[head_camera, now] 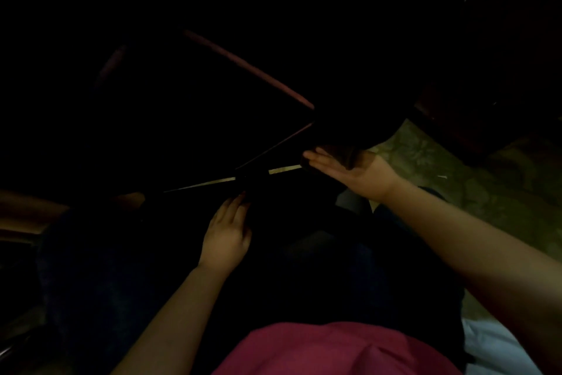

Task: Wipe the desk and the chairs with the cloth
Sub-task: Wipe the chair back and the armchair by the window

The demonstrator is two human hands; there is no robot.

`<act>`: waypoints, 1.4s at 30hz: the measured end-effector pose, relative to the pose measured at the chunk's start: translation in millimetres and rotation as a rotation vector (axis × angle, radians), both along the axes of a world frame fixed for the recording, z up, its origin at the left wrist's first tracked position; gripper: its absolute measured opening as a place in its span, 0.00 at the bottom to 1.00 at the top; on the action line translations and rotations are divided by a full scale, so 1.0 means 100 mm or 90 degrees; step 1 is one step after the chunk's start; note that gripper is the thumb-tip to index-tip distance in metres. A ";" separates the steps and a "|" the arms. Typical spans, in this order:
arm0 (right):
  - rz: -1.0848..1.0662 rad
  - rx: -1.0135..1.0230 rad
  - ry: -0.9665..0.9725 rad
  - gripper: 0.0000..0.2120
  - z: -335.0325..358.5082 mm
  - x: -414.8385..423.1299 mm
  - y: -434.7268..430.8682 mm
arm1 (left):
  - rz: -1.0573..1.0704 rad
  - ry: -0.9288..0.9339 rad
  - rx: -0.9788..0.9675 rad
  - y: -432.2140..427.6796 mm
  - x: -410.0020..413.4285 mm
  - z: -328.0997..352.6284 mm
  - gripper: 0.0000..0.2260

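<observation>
The left hand (226, 235) reaches forward with fingers nearly straight, its grip apart, fingertips at a small dark block (251, 181) on a thin pale bar (213, 183). Above spreads a broad dark panel with a reddish rim (249, 67); chair or surface, I cannot tell. The right hand (343, 168) lies flat, palm up, grip apart, under a dark hanging mass (359, 128) that may be the cloth, though it is too dim to confirm. If it is cloth, it should be light, soft and limp, best gathered in a bunch. Patterned greenish floor (441, 162) lies to the right
</observation>
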State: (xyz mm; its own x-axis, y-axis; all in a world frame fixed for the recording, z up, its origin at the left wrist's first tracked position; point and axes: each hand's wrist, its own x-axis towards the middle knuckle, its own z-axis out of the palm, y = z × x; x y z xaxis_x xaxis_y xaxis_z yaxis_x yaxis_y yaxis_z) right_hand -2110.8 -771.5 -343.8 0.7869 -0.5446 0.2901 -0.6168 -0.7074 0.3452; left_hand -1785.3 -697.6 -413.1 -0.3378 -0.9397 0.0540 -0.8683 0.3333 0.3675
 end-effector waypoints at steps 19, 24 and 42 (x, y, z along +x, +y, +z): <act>-0.090 -0.159 -0.221 0.11 0.19 0.46 -0.02 | 0.076 0.012 0.059 -0.05 0.03 -0.08 0.21; -0.096 -0.172 -0.225 0.12 0.57 0.46 -0.04 | 0.079 -0.001 0.083 -0.06 0.01 -0.09 0.23; -0.336 -0.186 -0.626 0.21 1.09 1.01 -0.03 | 0.078 0.133 -0.037 -0.10 0.00 0.13 0.23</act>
